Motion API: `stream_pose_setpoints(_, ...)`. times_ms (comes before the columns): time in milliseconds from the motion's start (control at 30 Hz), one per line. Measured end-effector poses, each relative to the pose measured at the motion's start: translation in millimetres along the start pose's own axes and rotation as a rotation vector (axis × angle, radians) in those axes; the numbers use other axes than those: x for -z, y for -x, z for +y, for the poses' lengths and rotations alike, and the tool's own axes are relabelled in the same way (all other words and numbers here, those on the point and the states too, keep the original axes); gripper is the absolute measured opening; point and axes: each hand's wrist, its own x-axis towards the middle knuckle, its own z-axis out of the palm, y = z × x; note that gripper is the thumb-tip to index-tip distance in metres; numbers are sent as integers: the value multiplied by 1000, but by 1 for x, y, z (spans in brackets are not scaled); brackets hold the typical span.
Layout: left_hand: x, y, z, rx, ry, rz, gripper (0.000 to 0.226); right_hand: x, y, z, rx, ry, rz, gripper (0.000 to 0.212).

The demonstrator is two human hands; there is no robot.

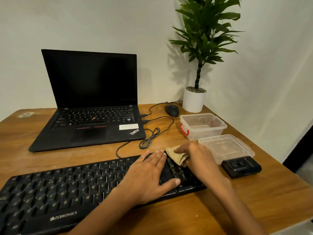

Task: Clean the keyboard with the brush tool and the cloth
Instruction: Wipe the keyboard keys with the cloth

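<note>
on my feed: black zebronics keyboard (67, 189) lies at an angle across the near left of the wooden tabletop (254, 200), its right end approx mid-frame. left hand (149, 175) lies flat on the keys toward that right end, fingers straight & close together, thumb spread out toward the near edge. it's released, grasping nothing, just resting on the keys. right hand (198, 155) sits just beside it at the keyboard's far right corner, fingers curled round a bunched tan cloth (176, 156), so it's grasping the cloth. the cloth touches the top-right keys, w/ one corner poking out toward the left hand's fingertips. i can't tell if the two hands actually touch.

behind the keyboard stands an open black laptop (89, 99), screen dark, w/ two plugs in its right side. a black cable (150, 138) lies in a loose coil btwn laptop & keyboard. a black mouse (171, 110) sits further back, near a white pot (194, 100) w/ a green plant in the corner. right of the laptop is a clear plastic container (203, 126) w/ a red latch, open on top. a clear lid (227, 147) lies just in front of it. a small black boxy item (242, 167) sits at the lid's near edge, right of the right hand; can't tell what it is.
</note>
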Motion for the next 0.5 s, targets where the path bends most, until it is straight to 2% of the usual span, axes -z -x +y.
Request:
stream_pose_setpoints(100, 0, -1, 0, 0, 0, -11, 86, 14, 12, 10, -50, 18, -43, 37)
stream_pose_setpoints(200, -2, -1, -1, 1, -2, 12, 89, 15, 25, 13, -80, -27, 20, 41)
stream_pose_setpoints(300, -4, 0, 0, 8, 1, 36, 95, 10, 43, 13, -70, -14, 25, 42)
stream_pose_setpoints(400, -4, -1, 0, 3, -15, 42, 99, 19, 58, 11, -37, -50, -25, 35)
stream_pose_setpoints(500, -3, -1, 0, 14, -6, 28, 94, 17, 68, 6, -33, -72, 55, 38)
